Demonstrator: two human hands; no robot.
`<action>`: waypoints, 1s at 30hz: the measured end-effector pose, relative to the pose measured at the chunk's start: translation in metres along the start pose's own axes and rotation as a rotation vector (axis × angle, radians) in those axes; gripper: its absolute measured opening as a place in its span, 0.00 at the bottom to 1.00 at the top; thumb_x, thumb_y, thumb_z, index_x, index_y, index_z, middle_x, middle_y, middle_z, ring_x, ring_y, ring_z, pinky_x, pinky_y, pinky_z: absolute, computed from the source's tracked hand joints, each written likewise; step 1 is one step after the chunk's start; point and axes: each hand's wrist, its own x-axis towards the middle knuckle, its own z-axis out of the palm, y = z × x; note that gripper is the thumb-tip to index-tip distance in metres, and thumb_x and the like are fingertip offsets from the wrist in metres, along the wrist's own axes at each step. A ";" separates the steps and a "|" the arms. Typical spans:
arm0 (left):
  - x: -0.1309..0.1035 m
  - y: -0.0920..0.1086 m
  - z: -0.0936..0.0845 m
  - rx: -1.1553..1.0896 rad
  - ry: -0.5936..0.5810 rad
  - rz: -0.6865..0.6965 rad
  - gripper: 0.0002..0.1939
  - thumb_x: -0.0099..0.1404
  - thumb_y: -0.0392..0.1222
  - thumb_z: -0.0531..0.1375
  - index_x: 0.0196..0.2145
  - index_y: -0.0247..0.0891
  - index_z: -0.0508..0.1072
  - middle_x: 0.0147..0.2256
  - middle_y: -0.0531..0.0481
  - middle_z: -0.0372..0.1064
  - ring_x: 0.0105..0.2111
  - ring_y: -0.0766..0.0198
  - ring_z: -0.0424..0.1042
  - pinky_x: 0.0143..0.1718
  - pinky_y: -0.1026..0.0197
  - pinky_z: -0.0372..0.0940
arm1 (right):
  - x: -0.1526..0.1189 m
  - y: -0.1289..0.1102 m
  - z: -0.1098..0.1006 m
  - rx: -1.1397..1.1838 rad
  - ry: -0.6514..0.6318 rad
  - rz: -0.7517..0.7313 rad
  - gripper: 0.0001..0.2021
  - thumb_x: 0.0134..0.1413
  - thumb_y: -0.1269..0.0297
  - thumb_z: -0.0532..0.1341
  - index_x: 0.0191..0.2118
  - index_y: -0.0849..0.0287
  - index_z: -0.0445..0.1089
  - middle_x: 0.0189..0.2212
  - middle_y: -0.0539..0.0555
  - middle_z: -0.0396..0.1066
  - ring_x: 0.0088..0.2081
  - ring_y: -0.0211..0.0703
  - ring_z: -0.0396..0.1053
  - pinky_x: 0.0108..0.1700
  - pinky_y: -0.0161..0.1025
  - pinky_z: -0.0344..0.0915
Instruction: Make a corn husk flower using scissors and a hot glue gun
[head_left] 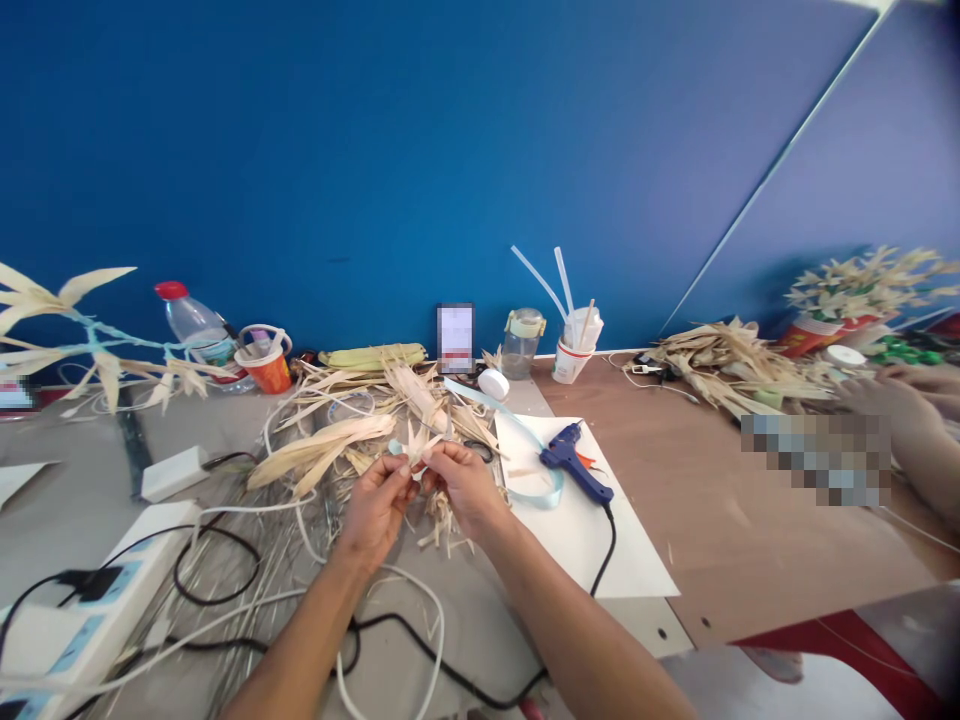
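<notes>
My left hand (379, 505) and my right hand (465, 490) meet over the table, fingers pinched on a small pale husk flower (414, 447). A bit of light blue shows beside my left fingertips. Dried corn husks (326, 450) lie in a loose pile around and behind my hands. To the right, a blue glue gun (576, 460) rests on a white sheet (626, 560), beside a curl of light blue ribbon (540, 495).
At left are a power strip (131, 580), tangled cables and a husk-flower branch (97, 340). Along the wall stand a bottle (195, 325), an orange cup (266, 368), a phone (456, 340), a jar (521, 350) and a paper cup (571, 360). Another person's hands (877, 410) are at right.
</notes>
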 end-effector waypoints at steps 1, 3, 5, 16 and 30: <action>0.000 0.001 0.000 -0.001 0.003 -0.008 0.14 0.45 0.41 0.71 0.20 0.35 0.69 0.18 0.57 0.62 0.20 0.72 0.59 0.24 0.68 0.57 | 0.000 0.000 0.000 0.001 -0.005 0.001 0.08 0.41 0.61 0.64 0.20 0.59 0.70 0.13 0.46 0.64 0.19 0.34 0.60 0.26 0.33 0.57; -0.001 0.002 0.001 -0.001 0.005 -0.022 0.15 0.45 0.41 0.72 0.20 0.35 0.69 0.18 0.56 0.62 0.20 0.72 0.60 0.24 0.68 0.57 | 0.000 0.000 0.000 0.001 -0.013 0.004 0.08 0.41 0.60 0.64 0.20 0.59 0.69 0.14 0.47 0.65 0.18 0.34 0.60 0.27 0.33 0.58; -0.001 0.002 0.000 -0.004 0.002 -0.025 0.14 0.45 0.41 0.71 0.20 0.34 0.69 0.18 0.56 0.62 0.21 0.72 0.60 0.24 0.68 0.58 | 0.001 0.001 -0.001 0.002 -0.011 0.007 0.09 0.41 0.60 0.64 0.20 0.59 0.69 0.15 0.47 0.66 0.18 0.34 0.60 0.27 0.33 0.59; -0.002 0.002 0.001 -0.007 -0.007 -0.053 0.12 0.44 0.39 0.71 0.23 0.35 0.72 0.23 0.52 0.70 0.24 0.69 0.67 0.28 0.66 0.63 | 0.003 0.003 -0.004 -0.005 -0.010 0.011 0.09 0.40 0.60 0.65 0.21 0.60 0.69 0.17 0.48 0.69 0.18 0.32 0.60 0.25 0.32 0.58; 0.000 -0.002 0.002 0.018 -0.007 -0.002 0.11 0.46 0.39 0.70 0.22 0.35 0.71 0.23 0.51 0.71 0.24 0.68 0.68 0.29 0.64 0.62 | 0.004 0.006 -0.004 0.084 -0.023 0.014 0.04 0.34 0.71 0.62 0.24 0.60 0.69 0.17 0.46 0.70 0.19 0.33 0.64 0.28 0.33 0.62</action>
